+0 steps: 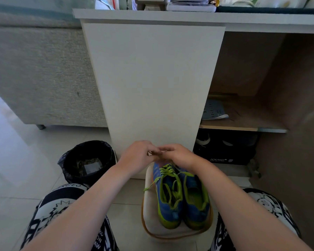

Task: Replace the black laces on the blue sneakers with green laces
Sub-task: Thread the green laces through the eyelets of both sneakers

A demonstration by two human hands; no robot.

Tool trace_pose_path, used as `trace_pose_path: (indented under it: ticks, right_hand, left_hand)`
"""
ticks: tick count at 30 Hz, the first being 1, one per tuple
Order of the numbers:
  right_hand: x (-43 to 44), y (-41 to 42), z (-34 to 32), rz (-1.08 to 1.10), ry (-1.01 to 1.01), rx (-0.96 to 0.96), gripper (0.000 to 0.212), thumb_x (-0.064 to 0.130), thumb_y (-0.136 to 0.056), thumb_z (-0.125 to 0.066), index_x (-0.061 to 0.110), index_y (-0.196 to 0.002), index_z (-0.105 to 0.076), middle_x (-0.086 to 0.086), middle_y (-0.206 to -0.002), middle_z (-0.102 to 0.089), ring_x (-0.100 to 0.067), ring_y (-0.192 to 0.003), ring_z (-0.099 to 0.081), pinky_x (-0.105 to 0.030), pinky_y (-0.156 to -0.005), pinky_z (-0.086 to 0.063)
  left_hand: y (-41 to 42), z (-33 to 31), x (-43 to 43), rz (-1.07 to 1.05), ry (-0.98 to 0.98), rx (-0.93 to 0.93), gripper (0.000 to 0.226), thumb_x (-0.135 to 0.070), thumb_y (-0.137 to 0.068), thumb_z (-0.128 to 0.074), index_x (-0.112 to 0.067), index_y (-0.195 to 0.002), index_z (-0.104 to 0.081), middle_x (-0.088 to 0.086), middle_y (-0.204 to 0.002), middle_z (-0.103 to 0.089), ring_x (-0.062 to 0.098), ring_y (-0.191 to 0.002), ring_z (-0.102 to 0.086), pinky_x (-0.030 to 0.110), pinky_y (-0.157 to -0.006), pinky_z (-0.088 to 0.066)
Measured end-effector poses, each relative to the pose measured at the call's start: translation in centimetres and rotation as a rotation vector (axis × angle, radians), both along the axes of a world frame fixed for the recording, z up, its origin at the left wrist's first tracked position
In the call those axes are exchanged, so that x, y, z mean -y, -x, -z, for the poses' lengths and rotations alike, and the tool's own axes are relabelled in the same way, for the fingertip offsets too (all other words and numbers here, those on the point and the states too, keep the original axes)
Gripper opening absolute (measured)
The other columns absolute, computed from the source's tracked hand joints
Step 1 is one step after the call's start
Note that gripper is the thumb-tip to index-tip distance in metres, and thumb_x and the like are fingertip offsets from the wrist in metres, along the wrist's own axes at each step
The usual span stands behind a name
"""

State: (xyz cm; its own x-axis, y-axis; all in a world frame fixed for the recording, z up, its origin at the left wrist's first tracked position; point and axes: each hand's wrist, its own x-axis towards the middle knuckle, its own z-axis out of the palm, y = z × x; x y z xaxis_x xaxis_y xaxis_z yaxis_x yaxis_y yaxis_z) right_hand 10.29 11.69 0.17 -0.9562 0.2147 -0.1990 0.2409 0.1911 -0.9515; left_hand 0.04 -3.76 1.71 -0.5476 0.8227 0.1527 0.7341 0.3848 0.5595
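Two blue sneakers with lime-green trim stand side by side on a small white stool point(153, 225) between my knees. The left sneaker point(168, 212) has a green lace point(168, 172) threaded across it, with loose ends trailing over the shoe and the stool's left edge. The right sneaker point(196, 205) is partly covered by my right wrist, so its lacing is hard to tell. My left hand point(136, 156) and my right hand point(177, 154) meet just above the sneakers' toes. Their curled fingers pinch a small dark thing point(155, 153) between them, too small to identify.
A bin lined with a black bag point(88, 158) stands on the tiled floor to the left of the stool. A white cabinet door point(152, 84) rises straight ahead. To the right are an open shelf with a booklet point(214, 110) and a black shoe box point(225, 153).
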Motion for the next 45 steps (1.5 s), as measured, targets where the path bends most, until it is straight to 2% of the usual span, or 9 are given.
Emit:
trace_pose_path:
  ticks: [3,12,17,21,25,28,31,35,45]
  right_hand:
    - [-0.4,-0.3,0.0,0.013,-0.064,0.018,0.023,0.010,-0.101,-0.055,0.019,-0.089,-0.072,0.000,-0.069,-0.067,-0.013,-0.051,-0.051,-0.026,-0.054,-0.043]
    - [-1.3,-0.8,1.9,0.007,-0.217,0.178,0.026,0.014,-0.094,-0.058,0.018,-0.073,-0.073,0.006,-0.044,-0.051,-0.016,-0.043,-0.042,-0.028,-0.050,-0.035]
    - [-2.2,-0.7,2.8,-0.004,-0.405,0.221,0.020,0.032,-0.088,-0.069,0.019,-0.076,-0.079,0.001,-0.063,-0.068,-0.012,-0.055,-0.051,-0.034,-0.057,-0.046]
    - [-2.7,-0.7,4.3,0.023,-0.554,0.310,0.023,0.032,-0.089,-0.066,0.018,-0.076,-0.078,0.002,-0.075,-0.075,-0.011,-0.065,-0.063,-0.039,-0.076,-0.056]
    - [-2.3,-0.8,4.6,0.014,-0.624,0.289,0.016,0.032,-0.088,-0.071,0.022,-0.076,-0.077,0.012,-0.072,-0.071,-0.003,-0.066,-0.061,-0.029,-0.069,-0.053]
    - [-2.0,-1.0,4.7,-0.010,-0.698,0.287,0.012,0.036,-0.085,-0.073,0.030,-0.075,-0.075,0.014,-0.079,-0.072,-0.003,-0.077,-0.066,-0.031,-0.075,-0.056]
    - [-1.4,-1.1,4.8,-0.040,-0.751,0.302,0.013,0.036,-0.086,-0.070,0.030,-0.075,-0.073,0.014,-0.081,-0.071,-0.006,-0.080,-0.065,-0.035,-0.079,-0.057]
    - [-0.5,-1.3,4.3,-0.100,-0.804,0.292,0.015,0.033,-0.089,-0.066,0.029,-0.087,-0.080,0.015,-0.089,-0.074,-0.006,-0.085,-0.065,-0.034,-0.079,-0.056]
    - [0.4,-1.2,4.3,-0.084,-0.851,0.310,0.016,0.042,-0.084,-0.070,0.029,-0.086,-0.080,0.011,-0.087,-0.074,-0.009,-0.081,-0.063,-0.031,-0.071,-0.054]
  left_hand:
    - [-0.2,0.3,-0.4,-0.070,-0.018,0.038,0.012,-0.037,-0.079,-0.077,-0.039,-0.089,-0.072,-0.018,-0.086,-0.065,-0.003,-0.076,-0.055,0.028,-0.076,-0.051]
    - [-1.1,2.7,-2.1,-0.084,0.093,0.111,0.024,-0.040,-0.066,-0.084,-0.030,-0.070,-0.063,-0.012,-0.080,-0.066,0.009,-0.081,-0.061,0.029,-0.068,-0.050]
    - [-1.2,3.1,-2.2,0.021,0.184,0.211,0.022,-0.038,-0.071,-0.084,-0.031,-0.081,-0.066,-0.014,-0.087,-0.066,0.001,-0.077,-0.058,0.027,-0.075,-0.050]
    - [-1.8,3.9,-1.9,-0.031,0.401,0.181,0.026,-0.037,-0.083,-0.072,-0.019,-0.100,-0.064,-0.001,-0.100,-0.067,0.019,-0.095,-0.063,0.035,-0.086,-0.052]
    - [-3.4,4.3,-1.3,-0.025,0.602,0.227,0.032,-0.041,-0.091,-0.059,-0.021,-0.067,-0.054,0.000,-0.068,-0.061,0.020,-0.071,-0.062,0.030,-0.073,-0.052]
    - [-4.1,4.7,-1.2,-0.035,0.555,0.252,0.034,-0.033,-0.093,-0.057,-0.020,-0.063,-0.050,0.004,-0.071,-0.065,0.023,-0.075,-0.064,0.033,-0.077,-0.054]
    - [-4.1,5.3,-1.1,-0.103,0.450,0.345,0.012,-0.022,-0.090,-0.059,-0.015,-0.080,-0.062,0.015,-0.084,-0.073,0.029,-0.079,-0.071,0.039,-0.075,-0.059]
    - [-3.8,6.6,-0.8,-0.216,0.361,0.545,0.027,-0.007,-0.082,-0.049,0.003,-0.091,-0.073,0.018,-0.073,-0.073,0.029,-0.068,-0.073,0.040,-0.069,-0.062]
    - [-3.6,7.2,-0.2,-0.402,0.167,0.899,0.018,-0.005,-0.091,-0.062,-0.013,-0.076,-0.068,0.013,-0.072,-0.069,0.024,-0.062,-0.068,0.030,-0.060,-0.061]
